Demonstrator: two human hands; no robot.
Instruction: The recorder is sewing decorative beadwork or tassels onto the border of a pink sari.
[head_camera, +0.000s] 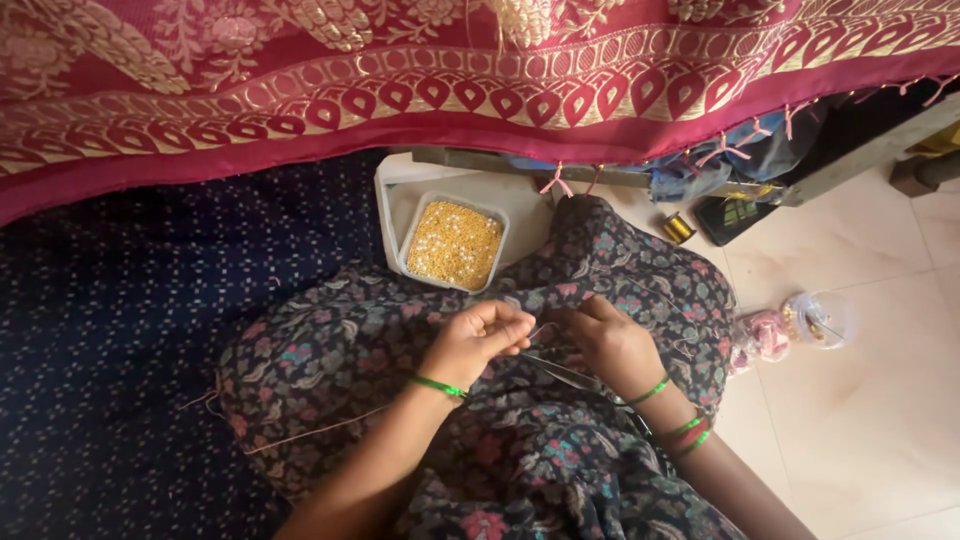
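Observation:
My left hand (478, 340) and my right hand (610, 342) meet over my lap, which is covered by dark floral cloth (360, 350). The left hand's fingers are pinched together on something thin, likely a needle or thread, too small to make out. My right hand's fingers are curled next to it, touching the cloth. Green bangles sit on both wrists. A thin thread (310, 432) trails across the cloth at left. Just beyond the hands stands a square tray of small golden beads (455, 243).
A maroon fabric with gold woven border (480, 90) stretches across the top, tassels hanging from its edge. Dark blue dotted cloth (110, 340) lies at left. On the tiled floor at right are a gold thread spool (679, 228), a dark phone (735, 215) and a small clear container (815, 320).

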